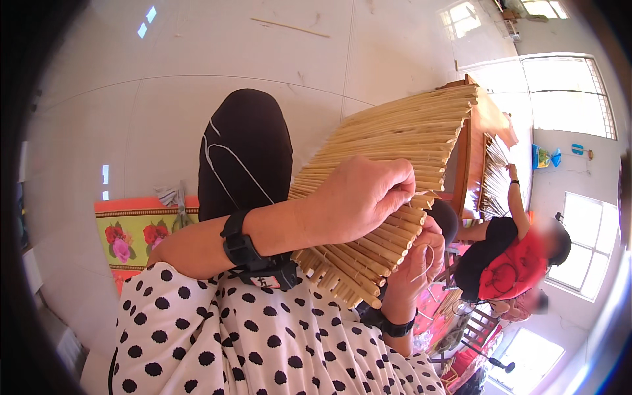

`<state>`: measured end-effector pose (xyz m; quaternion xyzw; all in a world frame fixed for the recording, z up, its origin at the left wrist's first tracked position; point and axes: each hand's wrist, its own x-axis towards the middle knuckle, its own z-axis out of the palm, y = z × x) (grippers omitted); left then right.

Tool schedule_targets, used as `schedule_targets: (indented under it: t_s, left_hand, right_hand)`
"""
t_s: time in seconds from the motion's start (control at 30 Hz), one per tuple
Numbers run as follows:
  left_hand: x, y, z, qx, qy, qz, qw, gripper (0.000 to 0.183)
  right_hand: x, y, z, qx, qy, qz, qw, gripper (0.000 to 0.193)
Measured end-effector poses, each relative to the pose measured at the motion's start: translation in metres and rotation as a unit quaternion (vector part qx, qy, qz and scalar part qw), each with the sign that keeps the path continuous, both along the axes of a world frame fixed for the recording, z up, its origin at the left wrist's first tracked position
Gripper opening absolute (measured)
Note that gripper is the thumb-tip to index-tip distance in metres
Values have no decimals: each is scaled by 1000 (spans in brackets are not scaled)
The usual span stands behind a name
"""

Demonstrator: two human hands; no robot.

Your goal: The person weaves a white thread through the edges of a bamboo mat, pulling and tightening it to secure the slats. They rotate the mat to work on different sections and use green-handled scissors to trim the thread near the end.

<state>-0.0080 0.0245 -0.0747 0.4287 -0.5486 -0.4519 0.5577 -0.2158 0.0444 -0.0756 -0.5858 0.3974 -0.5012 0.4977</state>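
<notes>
A mat of pale, straight reed stalks (395,135) lies across my lap, its stalks side by side and their cut ends along the right edge. My left hand (362,194) reaches over it from the left, thumb and fingertips pinched at that edge; what lies between them is too small to make out. Just below, my right hand (416,262) is closed on the mat's edge, its fingers partly hidden behind the stalk ends. A thin white string (429,263) loops beside the right fingers. Black bands circle both wrists.
The mat's far end reaches a wooden table (495,118). Beyond, to the right, a person in red (510,266) works at another bundle of stalks (494,178). A flowered cloth (135,240) lies at left; one loose stalk (289,27) is on the tiled floor.
</notes>
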Motion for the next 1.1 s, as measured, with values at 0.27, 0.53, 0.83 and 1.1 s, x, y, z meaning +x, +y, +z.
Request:
schedule_targets:
  t_s: [0.27, 0.53, 0.83, 1.1]
  left_hand:
    - [-12, -5, -11, -36, 15, -14, 999, 7]
    - [-16, -6, -14, -69, 0, -1, 998, 8]
    - [-24, -6, -14, -106, -4, 24, 994, 13]
    - [-18, -4, -10, -82, 17, 13, 996, 10]
  right_hand:
    - [-7, -1, -1, -16, -12, -35, 999, 23]
    - [-15, 6, 5, 22, 24, -36, 999, 20]
    - [-5, 16, 17, 51, 59, -25, 997, 15]
    - [-20, -11, 14, 24, -19, -1, 1000, 28]
